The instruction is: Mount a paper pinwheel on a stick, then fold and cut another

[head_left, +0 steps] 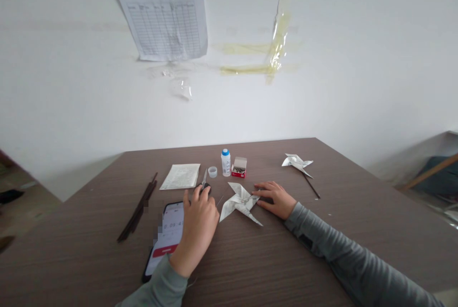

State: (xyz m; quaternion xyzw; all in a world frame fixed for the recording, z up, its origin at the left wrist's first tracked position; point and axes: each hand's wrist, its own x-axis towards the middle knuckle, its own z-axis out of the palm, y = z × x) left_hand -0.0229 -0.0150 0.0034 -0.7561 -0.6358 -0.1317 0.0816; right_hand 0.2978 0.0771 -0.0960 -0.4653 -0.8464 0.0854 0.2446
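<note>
A white pinwheel folded from printed paper [240, 202] lies on the brown wood-grain tabletop [272, 259], around the middle of its width and well apart from its far edge. The right hand [277, 199] has its fingertips at the tip of the pinwheel's right blade, fingers slightly apart; whether they pinch the paper, I cannot tell. The left hand [199, 216] reaches over the black handles of a pair of scissors [205, 179], fingers bent and a little apart; its grip on them is unclear. The scissor blades point toward the far edge. A thin, dark, straight piece [220, 199] shows between the left hand and the pinwheel.

Beyond the scissors stand a small translucent plastic cup [212, 171], a white bottle with a blue cap [226, 164] and an open red-and-white box of small metal pieces [239, 169]. Printed paper sheets [181, 177] lie left of the scissors, and dark brown sticks [138, 211] lie nearer the left edge. A black-edged phone [168, 233] lies partly behind the left hand. Toward the far right corner is a second paper pinwheel [296, 162] with a dark stick [312, 187].
</note>
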